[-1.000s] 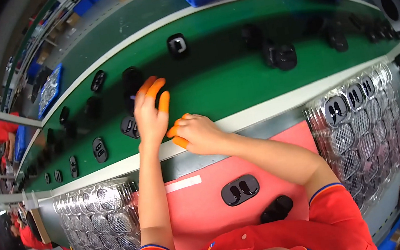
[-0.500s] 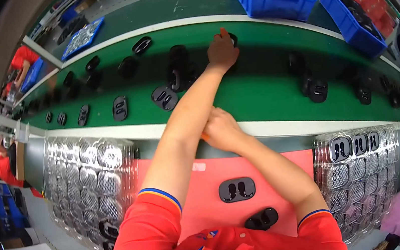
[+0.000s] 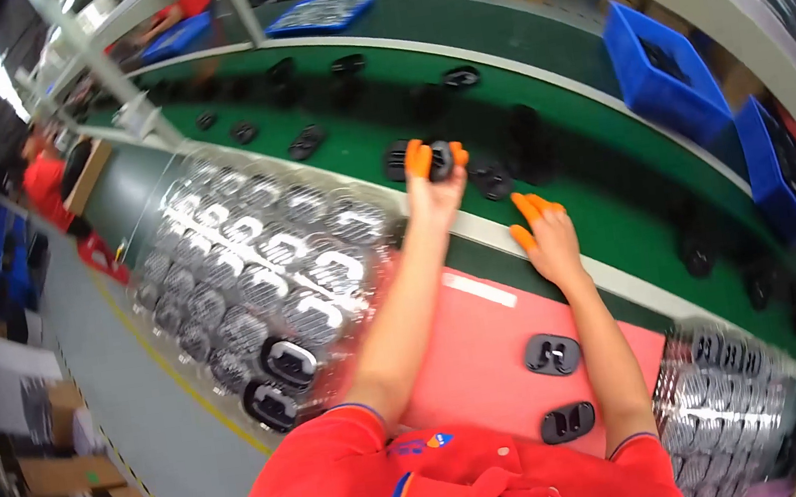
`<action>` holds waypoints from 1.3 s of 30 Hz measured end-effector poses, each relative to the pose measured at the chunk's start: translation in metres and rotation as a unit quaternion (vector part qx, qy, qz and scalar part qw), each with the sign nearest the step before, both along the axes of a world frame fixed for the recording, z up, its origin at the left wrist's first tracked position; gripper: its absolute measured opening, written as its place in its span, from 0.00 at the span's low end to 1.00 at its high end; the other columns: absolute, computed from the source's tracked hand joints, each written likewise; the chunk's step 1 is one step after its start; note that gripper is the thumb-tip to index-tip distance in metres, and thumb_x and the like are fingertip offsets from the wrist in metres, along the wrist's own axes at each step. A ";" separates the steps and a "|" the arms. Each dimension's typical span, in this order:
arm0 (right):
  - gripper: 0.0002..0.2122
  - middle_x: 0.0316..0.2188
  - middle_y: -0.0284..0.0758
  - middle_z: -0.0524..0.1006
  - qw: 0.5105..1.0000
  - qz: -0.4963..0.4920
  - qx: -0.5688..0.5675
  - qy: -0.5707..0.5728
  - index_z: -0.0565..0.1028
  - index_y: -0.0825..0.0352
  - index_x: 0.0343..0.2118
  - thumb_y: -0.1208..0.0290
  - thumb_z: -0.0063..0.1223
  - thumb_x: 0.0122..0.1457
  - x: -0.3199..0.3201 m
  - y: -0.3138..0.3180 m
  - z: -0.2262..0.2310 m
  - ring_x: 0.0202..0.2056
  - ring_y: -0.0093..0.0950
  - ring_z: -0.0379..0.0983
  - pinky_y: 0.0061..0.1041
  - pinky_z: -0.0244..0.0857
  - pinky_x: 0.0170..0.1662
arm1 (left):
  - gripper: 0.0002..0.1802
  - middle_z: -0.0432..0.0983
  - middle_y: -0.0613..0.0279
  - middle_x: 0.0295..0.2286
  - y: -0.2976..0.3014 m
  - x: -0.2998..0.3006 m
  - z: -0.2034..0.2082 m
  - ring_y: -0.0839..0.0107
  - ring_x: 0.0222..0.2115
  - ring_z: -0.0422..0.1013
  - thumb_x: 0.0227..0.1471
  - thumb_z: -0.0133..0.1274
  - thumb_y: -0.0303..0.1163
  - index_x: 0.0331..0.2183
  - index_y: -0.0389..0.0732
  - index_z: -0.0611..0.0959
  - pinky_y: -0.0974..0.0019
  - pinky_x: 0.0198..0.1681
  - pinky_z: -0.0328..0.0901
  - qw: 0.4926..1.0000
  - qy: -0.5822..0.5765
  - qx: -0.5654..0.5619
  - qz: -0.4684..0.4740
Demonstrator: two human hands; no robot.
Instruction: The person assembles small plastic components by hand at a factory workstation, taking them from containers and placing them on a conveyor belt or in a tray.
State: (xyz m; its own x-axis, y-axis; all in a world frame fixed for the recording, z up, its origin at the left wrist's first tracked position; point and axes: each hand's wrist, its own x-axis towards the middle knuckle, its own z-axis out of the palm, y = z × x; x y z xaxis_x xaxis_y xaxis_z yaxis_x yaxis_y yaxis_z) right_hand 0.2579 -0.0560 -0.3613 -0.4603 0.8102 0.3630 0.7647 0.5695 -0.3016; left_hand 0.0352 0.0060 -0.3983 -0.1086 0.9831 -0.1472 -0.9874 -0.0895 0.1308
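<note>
Over the near side of the green conveyor belt (image 3: 604,211), my left hand (image 3: 438,183) is closed round a black earphone case (image 3: 442,160), its orange-tipped fingers on either side. Another dark case (image 3: 397,161) lies right beside it. To the right, my right hand (image 3: 549,234) is at the belt's pale front edge, orange-tipped fingers stretched out and apart, with nothing in them. A black case (image 3: 493,183) lies on the belt just beyond those fingertips. On the pink mat (image 3: 463,361) before me lie two dark cases, an upper one (image 3: 553,356) and a lower one (image 3: 569,422).
Stacked clear blister trays (image 3: 256,237) stand left of the mat, two cases in their near corner. More trays (image 3: 721,407) stand on the right. Several cases are spread along the belt. Blue bins (image 3: 666,72) sit beyond it. A co-worker in red (image 3: 47,179) is at far left.
My view has turned left. My left hand has come back from the belt's far side to a case near the front edge. My right hand has moved out from beside my left arm, fingers spread.
</note>
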 end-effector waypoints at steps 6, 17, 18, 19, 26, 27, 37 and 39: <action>0.21 0.48 0.42 0.68 0.997 -0.070 -0.022 -0.030 0.71 0.63 0.50 0.60 0.53 0.54 -0.031 0.004 -0.012 0.50 0.41 0.60 0.36 0.52 0.49 | 0.29 0.73 0.51 0.43 -0.010 -0.003 0.024 0.56 0.36 0.73 0.59 0.25 0.54 0.48 0.47 0.70 0.63 0.31 0.67 0.982 0.186 0.016 0.015; 0.14 0.34 0.38 0.72 0.991 -0.063 0.051 0.103 0.73 0.66 0.31 0.68 0.64 0.42 -0.033 0.011 -0.010 0.41 0.41 0.65 0.34 0.60 0.45 | 0.26 0.74 0.51 0.39 -0.002 0.009 0.022 0.60 0.38 0.72 0.54 0.37 0.48 0.44 0.37 0.73 0.60 0.38 0.67 0.979 0.200 0.022 -0.022; 0.14 0.34 0.38 0.72 0.991 -0.067 0.049 0.106 0.73 0.66 0.32 0.68 0.64 0.42 -0.031 0.010 -0.010 0.41 0.40 0.64 0.34 0.60 0.45 | 0.26 0.73 0.49 0.40 -0.004 0.009 0.021 0.57 0.40 0.71 0.54 0.38 0.46 0.44 0.35 0.72 0.55 0.42 0.67 0.981 0.194 0.018 -0.022; 0.14 0.34 0.38 0.72 0.990 -0.072 0.047 0.109 0.73 0.66 0.32 0.68 0.64 0.42 -0.029 0.011 -0.010 0.41 0.40 0.64 0.34 0.60 0.45 | 0.25 0.72 0.48 0.41 -0.005 0.010 0.023 0.55 0.41 0.71 0.54 0.39 0.45 0.45 0.34 0.72 0.54 0.42 0.67 0.981 0.187 0.028 -0.033; 0.14 0.40 0.36 0.70 0.874 -0.048 -0.077 0.476 0.70 0.69 0.44 0.83 0.49 0.53 -0.015 0.013 -0.005 0.38 0.24 0.70 0.20 0.72 0.31 | 0.21 0.69 0.46 0.42 -0.014 0.028 0.026 0.49 0.42 0.70 0.49 0.45 0.33 0.47 0.42 0.68 0.45 0.46 0.66 0.981 0.156 0.062 -0.102; 0.14 0.43 0.35 0.69 0.837 -0.022 -0.107 0.536 0.69 0.71 0.46 0.82 0.44 0.56 -0.012 0.016 -0.007 0.39 0.24 0.70 0.20 0.73 0.32 | 0.23 0.69 0.46 0.42 -0.014 0.033 0.027 0.49 0.41 0.70 0.49 0.46 0.32 0.49 0.45 0.66 0.45 0.46 0.66 0.977 0.158 0.057 -0.128; 0.16 0.51 0.35 0.67 0.834 -0.044 -0.081 0.544 0.65 0.70 0.53 0.74 0.38 0.63 -0.011 0.012 0.003 0.42 0.23 0.70 0.18 0.72 0.33 | 0.34 0.69 0.54 0.41 -0.030 0.076 0.029 0.67 0.40 0.68 0.38 0.62 0.30 0.49 0.36 0.68 0.68 0.44 0.65 0.826 0.542 0.110 -0.110; 0.18 0.52 0.35 0.67 0.822 -0.020 -0.140 0.551 0.63 0.68 0.56 0.73 0.38 0.63 -0.010 0.012 0.008 0.44 0.23 0.69 0.17 0.71 0.34 | 0.35 0.69 0.54 0.41 -0.029 0.077 0.028 0.67 0.40 0.68 0.37 0.63 0.29 0.49 0.35 0.68 0.67 0.43 0.65 0.826 0.545 0.134 -0.054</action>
State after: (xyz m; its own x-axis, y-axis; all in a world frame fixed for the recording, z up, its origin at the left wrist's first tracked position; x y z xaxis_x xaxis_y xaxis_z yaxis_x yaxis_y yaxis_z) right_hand 0.2482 -0.0436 -0.3533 0.0534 0.9395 0.3383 -0.0442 0.3407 -0.9391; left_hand 0.1122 -0.0225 -0.3704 0.0573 0.9771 0.2047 -0.2992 -0.1788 0.9373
